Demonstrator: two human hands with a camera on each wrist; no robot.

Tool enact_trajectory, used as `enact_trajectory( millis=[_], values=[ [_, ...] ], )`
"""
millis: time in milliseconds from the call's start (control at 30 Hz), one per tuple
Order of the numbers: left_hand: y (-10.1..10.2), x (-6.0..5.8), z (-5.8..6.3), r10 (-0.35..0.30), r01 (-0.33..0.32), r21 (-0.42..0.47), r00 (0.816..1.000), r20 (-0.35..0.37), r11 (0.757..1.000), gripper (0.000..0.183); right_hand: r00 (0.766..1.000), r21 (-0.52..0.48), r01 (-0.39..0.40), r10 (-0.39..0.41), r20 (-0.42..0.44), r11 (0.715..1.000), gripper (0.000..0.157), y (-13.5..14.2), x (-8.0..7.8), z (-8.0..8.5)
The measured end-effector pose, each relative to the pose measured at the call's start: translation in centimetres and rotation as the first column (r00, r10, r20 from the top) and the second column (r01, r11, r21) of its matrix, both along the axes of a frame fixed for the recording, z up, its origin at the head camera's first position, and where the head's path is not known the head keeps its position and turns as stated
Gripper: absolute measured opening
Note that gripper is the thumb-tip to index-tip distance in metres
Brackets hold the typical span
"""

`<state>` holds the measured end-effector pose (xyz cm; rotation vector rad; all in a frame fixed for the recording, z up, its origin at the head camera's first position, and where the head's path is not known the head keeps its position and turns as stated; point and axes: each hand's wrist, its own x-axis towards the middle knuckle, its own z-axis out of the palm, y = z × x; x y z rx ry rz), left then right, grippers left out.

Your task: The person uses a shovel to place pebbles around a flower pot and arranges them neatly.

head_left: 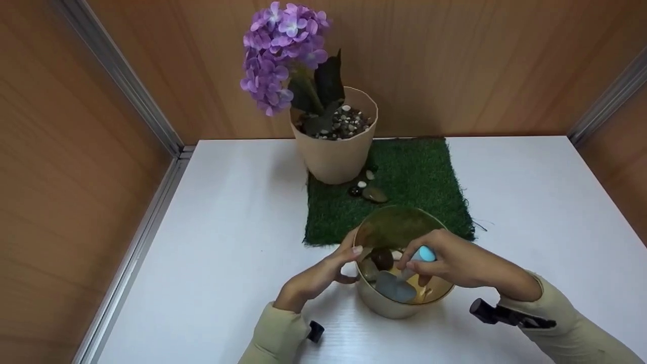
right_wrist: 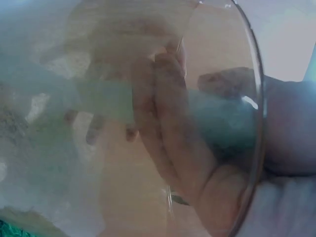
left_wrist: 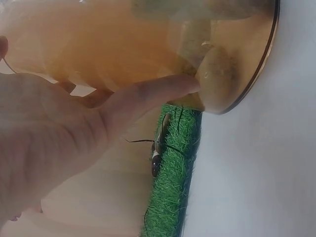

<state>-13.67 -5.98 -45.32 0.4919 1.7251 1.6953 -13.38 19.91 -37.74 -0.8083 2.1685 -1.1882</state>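
An amber glass bowl stands on the white table, with several smooth stones lying in it. My left hand holds the bowl's left side, its fingers spread round the outside of the wall. In the left wrist view one finger of it reaches down the glass wall towards the base. Inside the bowl, my right hand grips the light blue handle of a small trowel, whose grey-blue blade points down to the left among the stones. Through the glass, the right wrist view shows fingers curled round the handle.
Behind the bowl lies a square green grass mat. A beige pot with a purple flower stands at its back left, and a few pebbles lie before it. Wooden panels enclose the back and sides.
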Motion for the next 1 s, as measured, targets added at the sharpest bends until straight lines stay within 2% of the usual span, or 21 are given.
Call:
enact_trajectory(
  millis=[367,700,1000],
  values=[
    [-0.2,0.0,0.2,0.003,-0.003,0.011,1.000,-0.008,1.000,0.063,0.988,-0.045,-0.036,0.042,0.147,0.998,0.016,-0.1,-1.2,-0.1],
    [0.0,0.0,0.1,0.008,-0.008,0.001,1.000,-0.007,1.000,0.062,0.989,-0.072,0.020,-0.009,0.146,0.997,0.017,0.0,-1.2,-0.2],
    [0.0,0.0,0.1,0.008,-0.007,0.001,1.000,-0.026,1.000,0.061,0.992,-0.115,0.029,-0.014,0.126,0.993,0.021,0.6,-1.6,0.3]
  ],
)
